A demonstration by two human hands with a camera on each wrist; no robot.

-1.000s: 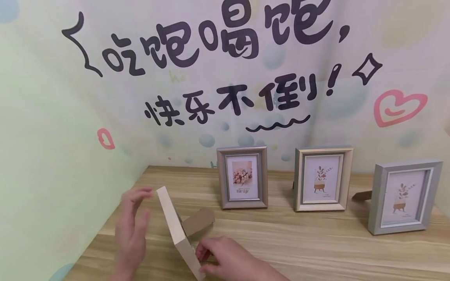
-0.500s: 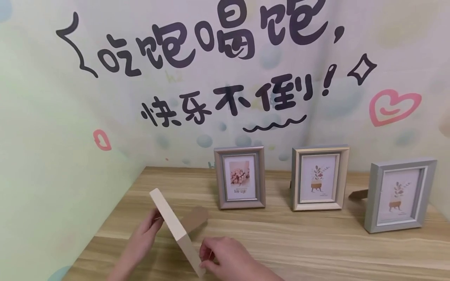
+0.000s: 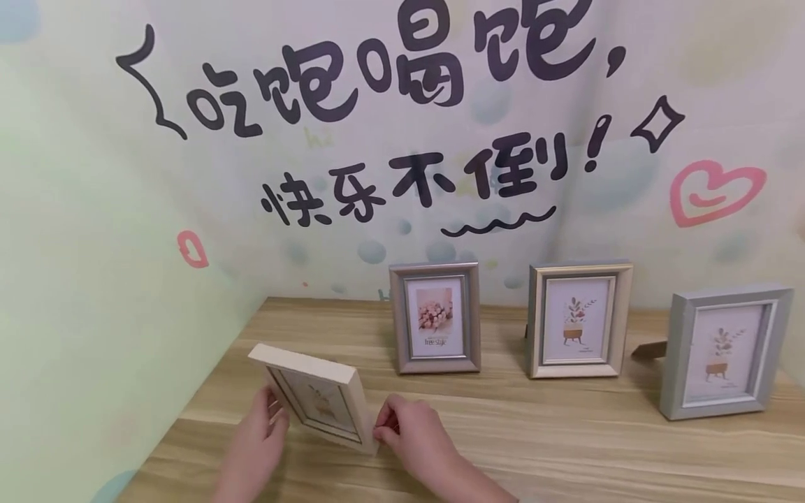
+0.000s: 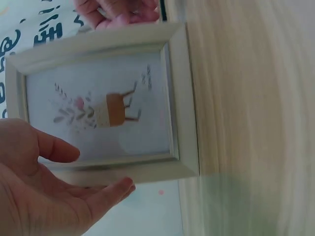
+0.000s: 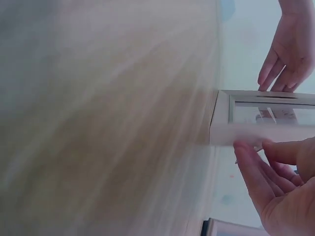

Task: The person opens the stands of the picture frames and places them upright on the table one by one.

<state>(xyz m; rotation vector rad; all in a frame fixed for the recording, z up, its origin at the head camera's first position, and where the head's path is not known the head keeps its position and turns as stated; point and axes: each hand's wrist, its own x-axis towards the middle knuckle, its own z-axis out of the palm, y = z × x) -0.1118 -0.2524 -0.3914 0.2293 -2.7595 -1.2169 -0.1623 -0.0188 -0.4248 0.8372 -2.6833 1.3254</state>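
A cream photo frame point(image 3: 321, 402) with a plant-pot picture stands tilted on the wooden table, its front turned partly toward me. My left hand point(image 3: 254, 440) is at its left side. In the left wrist view, that hand's thumb point(image 4: 61, 150) lies in front of the picture and the fairly straight fingers point(image 4: 115, 191) touch the side edge. At the opposite side my right hand point(image 3: 418, 436) pinches the lower right edge between thumb and curled fingers. From the right wrist, the photo frame point(image 5: 261, 132) appears between both hands. Its back is hidden.
Several more frames stand on the table point(image 3: 534, 447): a rose-brown one point(image 3: 434, 363) with a flower picture, a champagne one point(image 3: 575, 370), and a grey one point(image 3: 723, 405) at the right with its brown stand out behind. A printed cloth point(image 3: 402, 244) hangs behind.
The cream photo frame has turned from edge-on to showing its front. My left hand has come in from the left to its side. My right hand stays at the right edge.
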